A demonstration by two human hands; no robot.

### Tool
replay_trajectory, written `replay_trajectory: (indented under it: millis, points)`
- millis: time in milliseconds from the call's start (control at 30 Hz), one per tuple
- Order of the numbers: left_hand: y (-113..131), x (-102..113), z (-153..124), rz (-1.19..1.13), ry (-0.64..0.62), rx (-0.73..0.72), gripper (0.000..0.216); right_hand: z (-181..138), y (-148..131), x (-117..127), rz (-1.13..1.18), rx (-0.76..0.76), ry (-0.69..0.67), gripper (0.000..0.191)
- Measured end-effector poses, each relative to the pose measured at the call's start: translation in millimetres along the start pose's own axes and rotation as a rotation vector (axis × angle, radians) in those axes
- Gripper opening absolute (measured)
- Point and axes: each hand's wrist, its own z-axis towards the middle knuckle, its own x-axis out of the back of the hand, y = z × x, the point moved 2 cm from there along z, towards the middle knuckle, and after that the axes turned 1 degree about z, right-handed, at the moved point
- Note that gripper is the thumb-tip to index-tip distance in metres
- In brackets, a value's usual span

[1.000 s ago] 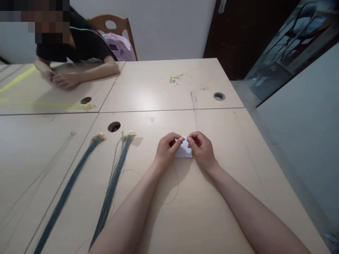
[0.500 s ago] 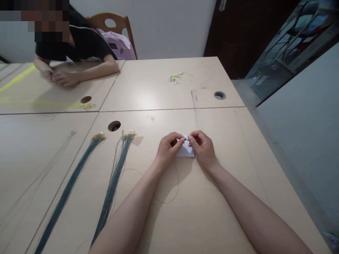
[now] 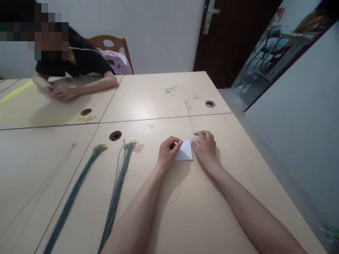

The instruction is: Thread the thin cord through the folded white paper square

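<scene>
A small white card [image 3: 184,152] lies on the pale wooden table [image 3: 206,211] between my hands. My left hand [image 3: 167,152] rests at its left edge with fingers curled and fingertips pinched at the card's top corner. My right hand [image 3: 206,148] sits just right of the card, fingers bent down onto the table beside it; what they pinch, if anything, is too small to see. A thin cord [image 3: 172,197] loops on the table under my left wrist.
Two bundles of blue cords with gold clasps [image 3: 116,183] [image 3: 76,190] lie to the left. A clear ruler [image 3: 190,113], cable holes [image 3: 115,135] [image 3: 209,104] and yellow scraps [image 3: 171,89] lie farther back. Another person [image 3: 76,67] works at the far left. A dark door [image 3: 227,38] stands beyond.
My right hand has moved off the card to its right side, uncovering the card. The camera has tilted up a little.
</scene>
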Motion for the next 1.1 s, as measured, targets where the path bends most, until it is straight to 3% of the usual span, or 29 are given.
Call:
replay_trajectory:
  millis: [167, 333, 567, 700, 833, 1100]
  points:
    - [1, 2, 0, -0.017, -0.003, 0.0, 0.019, -1, 4, 5, -0.252, -0.056, -0.096, 0.035]
    - [4, 2, -1, -0.043, -0.01, -0.019, 0.021, 4, 6, 8, -0.341, -0.099, -0.181, 0.04]
    - [4, 0, -2, -0.043, -0.05, -0.023, 0.021, 15, 35, 11, -0.17, -0.122, -0.232, 0.049]
    - [4, -2, 0, -0.03, -0.064, -0.014, 0.02, 21, 50, 10, -0.107, -0.101, -0.262, 0.032]
    - [4, -3, 1, -0.024, -0.076, -0.006, 0.019, 25, 49, 14, -0.103, -0.063, -0.24, 0.02]
    - [3, -4, 0, -0.034, -0.097, 0.005, 0.019, 29, 46, 23, -0.052, -0.123, -0.244, 0.024]
